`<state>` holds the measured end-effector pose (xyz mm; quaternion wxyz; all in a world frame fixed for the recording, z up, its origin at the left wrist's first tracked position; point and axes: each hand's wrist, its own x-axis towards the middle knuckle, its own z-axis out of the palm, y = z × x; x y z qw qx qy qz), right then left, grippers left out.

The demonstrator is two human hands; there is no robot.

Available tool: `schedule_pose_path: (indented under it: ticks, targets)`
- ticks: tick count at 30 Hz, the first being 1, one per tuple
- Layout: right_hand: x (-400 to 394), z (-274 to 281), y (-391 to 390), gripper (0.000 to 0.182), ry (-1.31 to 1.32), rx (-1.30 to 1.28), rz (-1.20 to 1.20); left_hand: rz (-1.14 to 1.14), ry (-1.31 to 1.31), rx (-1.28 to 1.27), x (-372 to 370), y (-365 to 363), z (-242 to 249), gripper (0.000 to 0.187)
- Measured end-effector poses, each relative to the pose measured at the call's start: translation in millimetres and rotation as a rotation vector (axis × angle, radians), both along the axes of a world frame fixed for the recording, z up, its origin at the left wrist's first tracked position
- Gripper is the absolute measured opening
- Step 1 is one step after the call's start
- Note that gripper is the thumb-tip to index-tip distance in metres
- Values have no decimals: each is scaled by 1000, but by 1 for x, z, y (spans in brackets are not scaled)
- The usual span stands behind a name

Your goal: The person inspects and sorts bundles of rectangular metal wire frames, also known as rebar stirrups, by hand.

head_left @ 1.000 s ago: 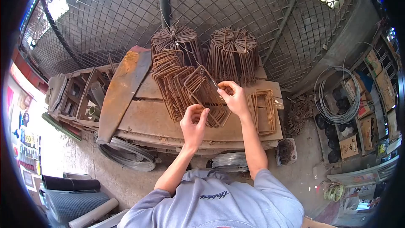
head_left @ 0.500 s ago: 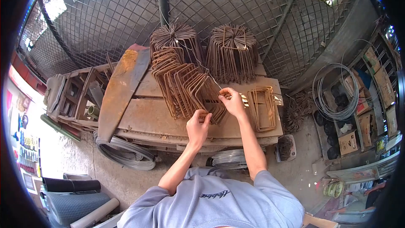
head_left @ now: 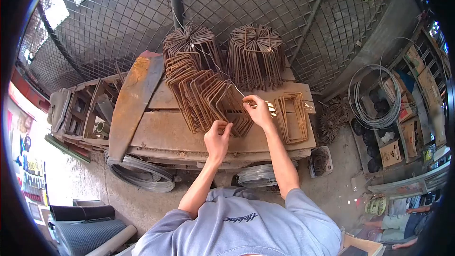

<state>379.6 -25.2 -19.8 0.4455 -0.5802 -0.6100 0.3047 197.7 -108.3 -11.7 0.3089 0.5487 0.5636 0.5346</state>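
Bent rusty wire frames lean in an overlapping row on the wooden table. My left hand is closed at the near edge of this row, fingertips pressed together; whatever they hold is too small to make out. My right hand pinches the end of a thin light wire that runs up over the row toward the round bundle behind it. A second round bundle stands beside the first. Several loose rectangular frames lie right of my right hand.
A rusty curved metal sheet rests on the table's left side. Wire mesh rises behind. Wire coils lie below the table, another coil hangs at right. A person is at the lower right.
The view has shifted slightly, so the table and bundles sit a little further left. Both hands keep nearly the same pose. A person has come into view at the lower right.
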Motion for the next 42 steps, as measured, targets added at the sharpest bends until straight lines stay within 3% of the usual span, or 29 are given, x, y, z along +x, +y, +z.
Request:
schedule_pose_path:
  ticks: [8, 16, 21, 32, 42]
  targets:
    - [37, 19, -25, 17, 55, 88, -82, -95, 25, 32, 20, -18, -1, 16]
    - [127, 22, -64, 22, -158, 66, -519, -464, 130, -80, 90, 3, -3, 24]
    - [167, 0, -86, 26, -277, -12, -675, -553, 221, -79, 138, 31, 0, 28]
    - [176, -12, -90, 20, -191, -61, -604, -521, 335, -108, 176, 49, -2, 36]
    - [169, 0, -89, 15, -232, -31, -599, -472, 256, -154, 182, 58, -24, 26]
